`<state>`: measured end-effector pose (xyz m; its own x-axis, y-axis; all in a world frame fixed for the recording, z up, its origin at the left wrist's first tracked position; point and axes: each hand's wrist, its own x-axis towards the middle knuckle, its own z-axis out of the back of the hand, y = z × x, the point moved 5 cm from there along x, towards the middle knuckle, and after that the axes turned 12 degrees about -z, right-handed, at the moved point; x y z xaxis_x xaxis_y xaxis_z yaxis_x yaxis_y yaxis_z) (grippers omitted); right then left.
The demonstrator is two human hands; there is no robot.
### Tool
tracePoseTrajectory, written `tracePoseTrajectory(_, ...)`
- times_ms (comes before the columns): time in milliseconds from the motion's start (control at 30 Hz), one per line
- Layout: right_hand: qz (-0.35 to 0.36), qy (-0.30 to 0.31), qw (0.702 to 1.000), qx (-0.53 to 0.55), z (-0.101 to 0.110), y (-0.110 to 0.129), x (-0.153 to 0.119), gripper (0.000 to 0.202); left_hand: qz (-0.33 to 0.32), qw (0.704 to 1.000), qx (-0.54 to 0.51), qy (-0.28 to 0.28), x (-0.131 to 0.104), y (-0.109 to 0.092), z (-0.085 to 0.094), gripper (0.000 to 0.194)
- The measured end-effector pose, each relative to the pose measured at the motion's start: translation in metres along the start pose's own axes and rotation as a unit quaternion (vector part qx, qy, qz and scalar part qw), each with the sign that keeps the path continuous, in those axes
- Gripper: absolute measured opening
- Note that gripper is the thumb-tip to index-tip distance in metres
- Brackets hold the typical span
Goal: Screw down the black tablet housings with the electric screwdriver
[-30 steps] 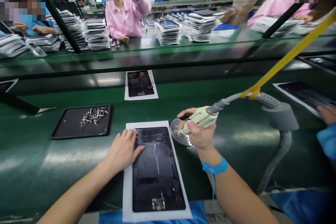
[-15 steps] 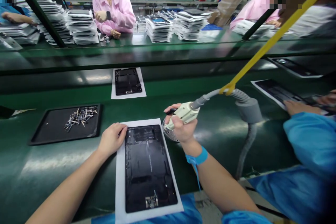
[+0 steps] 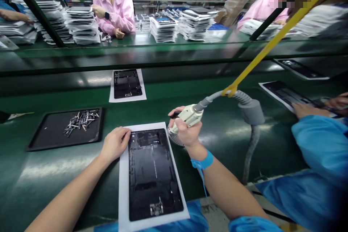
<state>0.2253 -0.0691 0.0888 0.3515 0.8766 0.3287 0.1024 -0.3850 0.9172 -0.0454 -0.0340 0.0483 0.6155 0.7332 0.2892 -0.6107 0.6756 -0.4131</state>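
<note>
A black tablet-like panel (image 3: 153,174) lies on a white sheet (image 3: 123,188) at the bench's near edge. My left hand (image 3: 115,144) rests at the panel's upper left corner, its thumb and fingers pressed together there. Wrapped round a pale handheld device (image 3: 191,115) with a grey hose is my right hand (image 3: 187,132), just beyond the panel's upper right corner. A blue band circles my right wrist. Partly hidden under that hand is a round metallic dish (image 3: 175,138).
At left, a black tray (image 3: 54,127) holds small strips. Another panel (image 3: 127,84) lies farther back. A yellow strap (image 3: 272,47) suspends the hose. A co-worker's blue sleeve (image 3: 318,141) is at right. Stacks (image 3: 163,30) and people stand beyond the green rail.
The view has shifted slightly. My hands keep the same places beside the panel. Across the bench, the person in pink has raised one hand toward a stack.
</note>
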Motion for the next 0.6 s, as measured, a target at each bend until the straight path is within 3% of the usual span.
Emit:
tracePoseTrajectory(200, -0.010, 0.004, 1.000, 0.013, 0.000, -0.005, -0.001, 0.020, -0.003, 1.000, -0.014, -0.007, 0.001, 0.001, 0.000, 0.029)
tracePoseTrajectory(467, 0.005, -0.052, 0.999, 0.011, 0.002, 0.020, -0.001, 0.020, 0.028, 0.992, -0.056, -0.106, 0.001, 0.012, 0.002, 0.026)
tracePoseTrajectory(600, 0.012, -0.031, 0.999, 0.022, -0.028, 0.032, -0.001, 0.021, 0.022, 0.990, -0.072, -0.122, 0.001, 0.014, -0.002, 0.024)
